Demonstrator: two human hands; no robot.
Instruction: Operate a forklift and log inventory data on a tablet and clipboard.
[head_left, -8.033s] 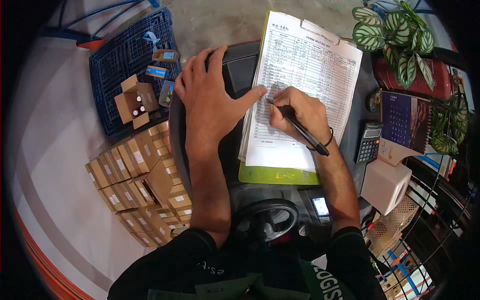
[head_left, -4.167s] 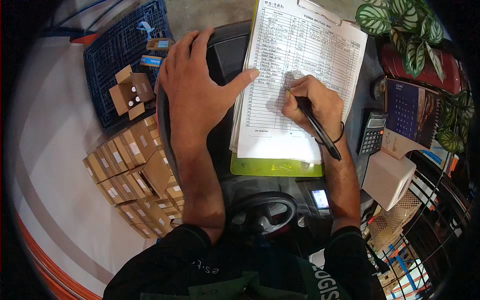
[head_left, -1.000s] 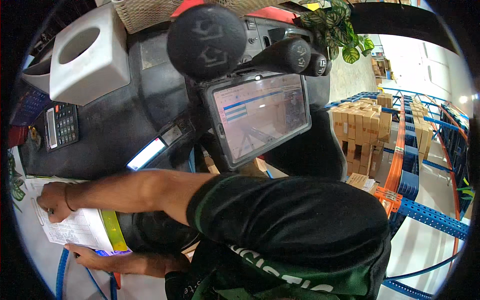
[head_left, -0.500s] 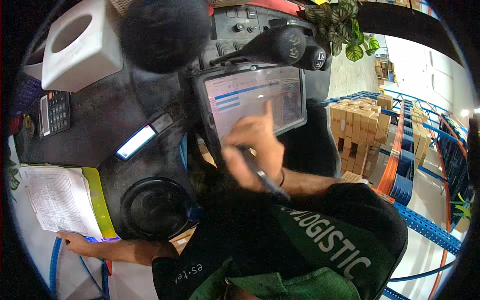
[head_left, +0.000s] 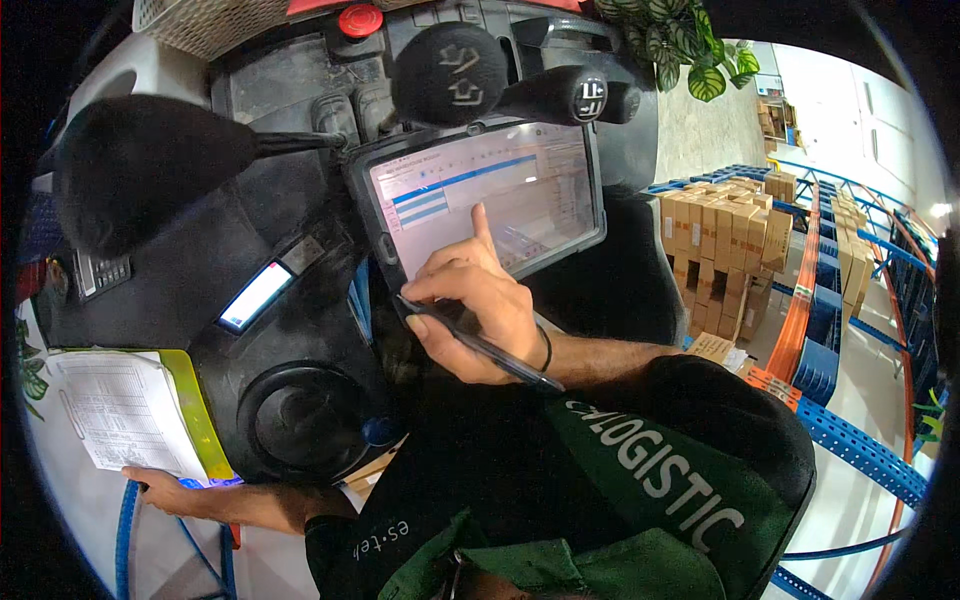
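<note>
Printed forms (head_left: 125,410) on a lime-green clipboard (head_left: 204,415) lie just beyond a person's left hand (head_left: 160,490), at their edge, its grip too small to tell. Between the hands sits a black steering wheel (head_left: 305,420). The right hand (head_left: 480,305) holds a black pen (head_left: 490,352), index finger extended over the tablet (head_left: 420,235) just beyond; stacked cartons (head_left: 720,240) stand well to its right.
</note>
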